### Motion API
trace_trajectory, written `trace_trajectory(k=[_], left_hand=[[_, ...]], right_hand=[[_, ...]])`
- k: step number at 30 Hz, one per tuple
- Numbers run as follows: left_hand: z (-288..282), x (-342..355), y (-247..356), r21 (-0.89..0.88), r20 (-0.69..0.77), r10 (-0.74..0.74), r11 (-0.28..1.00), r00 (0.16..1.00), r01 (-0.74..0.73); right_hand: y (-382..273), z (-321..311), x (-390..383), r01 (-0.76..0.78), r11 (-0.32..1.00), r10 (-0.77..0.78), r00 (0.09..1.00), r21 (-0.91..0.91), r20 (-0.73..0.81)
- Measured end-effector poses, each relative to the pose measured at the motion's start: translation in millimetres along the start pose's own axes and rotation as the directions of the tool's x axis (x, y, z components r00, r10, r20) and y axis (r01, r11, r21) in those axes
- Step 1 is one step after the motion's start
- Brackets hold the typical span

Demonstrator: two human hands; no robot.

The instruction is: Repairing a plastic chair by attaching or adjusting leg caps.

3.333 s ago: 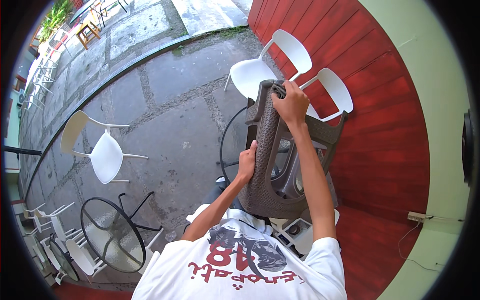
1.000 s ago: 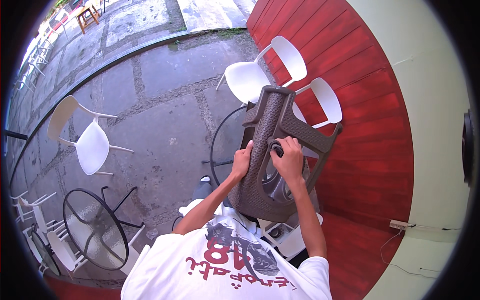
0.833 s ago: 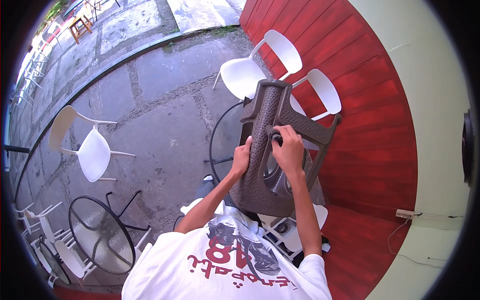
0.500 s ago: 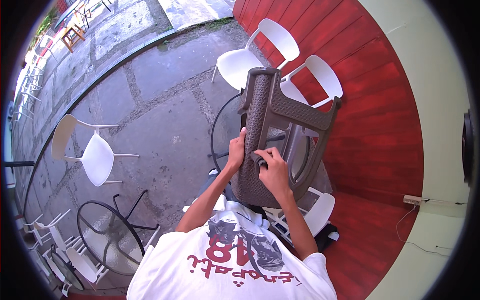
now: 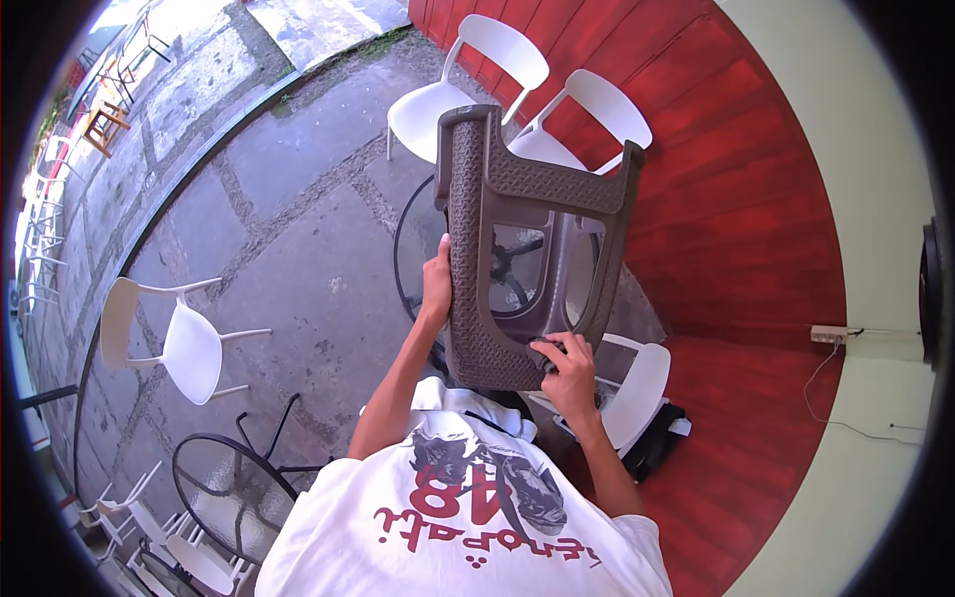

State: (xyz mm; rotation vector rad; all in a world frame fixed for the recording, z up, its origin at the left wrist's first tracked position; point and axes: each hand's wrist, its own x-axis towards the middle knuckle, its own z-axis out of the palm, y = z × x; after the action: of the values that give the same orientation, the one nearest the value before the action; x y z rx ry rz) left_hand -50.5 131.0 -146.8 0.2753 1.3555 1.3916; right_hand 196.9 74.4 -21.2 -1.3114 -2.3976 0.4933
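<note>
A brown plastic stool (image 5: pixel 466 214) with a woven-look texture is tipped up in front of me, its open frame showing. My left hand (image 5: pixel 437 284) grips its left side, thumb pointing up along the edge. Near the stool's lower right part, my right hand (image 5: pixel 569 376) is closed around a small dark item (image 5: pixel 543 355), perhaps a cloth, pressed against the frame. The fingers hide most of that item, so its kind cannot be told.
Beyond the stool stands a round glass-topped table (image 5: pixel 413 254). White chairs (image 5: pixel 497 55) line the red wooden wall (image 5: pixel 726 219); another white chair (image 5: pixel 192 343) is at left. A second glass table (image 5: pixel 224 488) sits lower left. A white chair (image 5: pixel 637 398) is close at right.
My right hand has moved down and right along the stool, from its textured side to the lower frame. The stool appears shifted left and turned slightly; my left hand keeps its hold.
</note>
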Motion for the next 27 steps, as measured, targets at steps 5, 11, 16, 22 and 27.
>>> trace_trajectory(k=[5, 11, 16, 22, 27], left_hand=[[-2, -1, 4, -0.025, 0.057, -0.038, 0.999, 0.998, 0.04], [-17, 14, -6, 0.011, 0.121, -0.086, 0.996, 0.989, 0.086], [-11, 12, -2, 0.041, 0.112, -0.12, 0.992, 0.986, 0.116], [-13, 14, -2, -0.017, 0.161, -0.084, 0.996, 0.983, 0.088], [-23, 16, 0, -0.006, 0.18, -0.106, 0.994, 0.978, 0.109]], right_hand=[[28, -2, -12, -0.048, 0.998, 0.041, 0.987, -0.04, -0.159], [53, -9, 10, -0.081, 0.993, 0.058, 0.964, -0.082, -0.258], [69, -15, 40, -0.103, 0.99, 0.066, 0.942, -0.094, -0.329], [87, -28, 98, -0.072, 0.99, 0.021, 0.928, -0.123, -0.373], [96, -35, 134, -0.065, 0.994, 0.021, 0.909, -0.091, -0.417]])
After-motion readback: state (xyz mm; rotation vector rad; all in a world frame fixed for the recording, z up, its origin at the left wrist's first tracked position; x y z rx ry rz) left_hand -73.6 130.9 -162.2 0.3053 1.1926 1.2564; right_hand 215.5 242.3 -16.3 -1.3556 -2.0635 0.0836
